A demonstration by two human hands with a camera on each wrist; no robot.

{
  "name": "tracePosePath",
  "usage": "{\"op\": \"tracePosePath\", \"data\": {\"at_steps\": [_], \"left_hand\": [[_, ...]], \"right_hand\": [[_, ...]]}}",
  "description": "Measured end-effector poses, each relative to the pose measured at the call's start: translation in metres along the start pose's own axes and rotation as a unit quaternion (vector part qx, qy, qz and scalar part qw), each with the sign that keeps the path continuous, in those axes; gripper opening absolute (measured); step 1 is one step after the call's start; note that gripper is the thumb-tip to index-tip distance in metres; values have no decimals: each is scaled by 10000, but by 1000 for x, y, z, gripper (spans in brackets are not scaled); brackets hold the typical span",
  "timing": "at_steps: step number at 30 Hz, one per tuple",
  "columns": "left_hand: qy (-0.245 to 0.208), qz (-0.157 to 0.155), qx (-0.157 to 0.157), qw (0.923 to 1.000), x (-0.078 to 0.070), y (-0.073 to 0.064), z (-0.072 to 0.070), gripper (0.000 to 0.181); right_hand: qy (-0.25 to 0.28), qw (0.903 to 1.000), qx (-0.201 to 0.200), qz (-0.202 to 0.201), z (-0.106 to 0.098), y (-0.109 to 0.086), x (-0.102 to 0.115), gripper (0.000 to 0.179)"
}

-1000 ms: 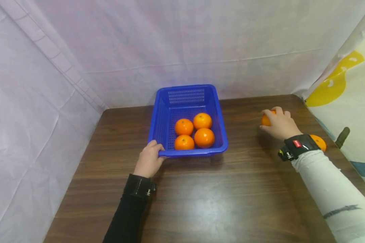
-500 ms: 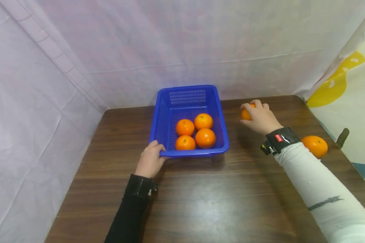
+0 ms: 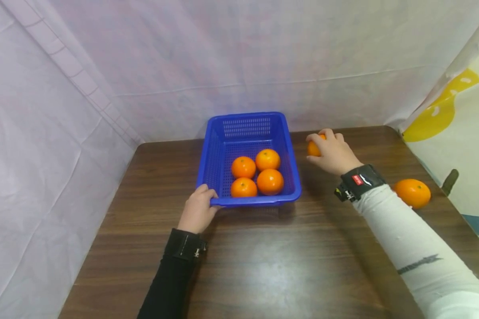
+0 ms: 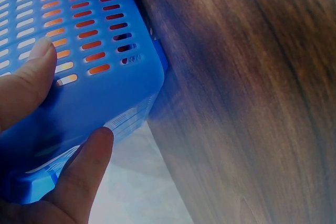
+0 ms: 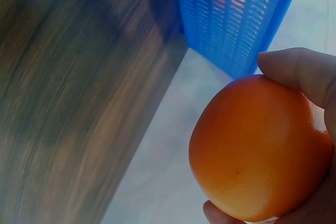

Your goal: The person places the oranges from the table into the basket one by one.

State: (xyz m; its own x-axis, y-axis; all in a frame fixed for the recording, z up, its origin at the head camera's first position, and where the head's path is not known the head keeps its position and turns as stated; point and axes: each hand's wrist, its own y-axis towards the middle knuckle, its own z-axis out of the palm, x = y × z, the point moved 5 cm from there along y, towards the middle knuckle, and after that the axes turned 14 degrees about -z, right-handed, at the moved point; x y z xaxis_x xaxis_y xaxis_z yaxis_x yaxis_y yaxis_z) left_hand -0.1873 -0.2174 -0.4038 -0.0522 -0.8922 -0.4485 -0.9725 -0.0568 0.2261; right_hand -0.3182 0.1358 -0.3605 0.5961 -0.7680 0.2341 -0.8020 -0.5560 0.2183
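A blue plastic basket (image 3: 289, 168) with slotted walls stands near the table's far edge. Several oranges (image 3: 270, 181) sit inside it, gathered toward its near right part. My left hand (image 3: 198, 209) grips the basket's near left corner; in the left wrist view its thumb (image 4: 32, 80) presses the slotted wall. To the right of the basket, my right hand (image 3: 333, 153) holds an orange (image 5: 260, 150) with fingers and thumb around it, apart from the basket. In the head view that orange is partly covered by the fingers.
Another orange (image 3: 412, 193) lies on the brown wooden table (image 3: 271, 261) at the right, beside the right forearm. Pale cloth (image 3: 175, 53) hangs behind the table and along its left side. A patterned cloth (image 3: 467, 177) is at the right edge.
My right hand has carried its orange leftward toward the basket, slowing in the last half second. The orange behind its wrist has come into fuller view. The left hand keeps its grip.
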Motion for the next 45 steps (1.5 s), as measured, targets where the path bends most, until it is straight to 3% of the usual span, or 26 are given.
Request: {"op": "tracePosePath", "data": {"at_steps": [19, 29, 36, 45], "left_hand": [[41, 31, -51, 10000, 0, 0, 1, 17], [32, 32, -93, 9999, -3, -1, -1, 17], [30, 31, -75, 10000, -3, -1, -1, 17], [47, 21, -81, 10000, -3, -1, -1, 18]], "right_hand": [[60, 10000, 27, -75, -4, 21, 21, 52], [-35, 9993, -108, -347, -9, 39, 27, 54], [178, 9997, 99, -159, -13, 53, 36, 57], [244, 9992, 229, -209, -11, 72, 52, 58]]}}
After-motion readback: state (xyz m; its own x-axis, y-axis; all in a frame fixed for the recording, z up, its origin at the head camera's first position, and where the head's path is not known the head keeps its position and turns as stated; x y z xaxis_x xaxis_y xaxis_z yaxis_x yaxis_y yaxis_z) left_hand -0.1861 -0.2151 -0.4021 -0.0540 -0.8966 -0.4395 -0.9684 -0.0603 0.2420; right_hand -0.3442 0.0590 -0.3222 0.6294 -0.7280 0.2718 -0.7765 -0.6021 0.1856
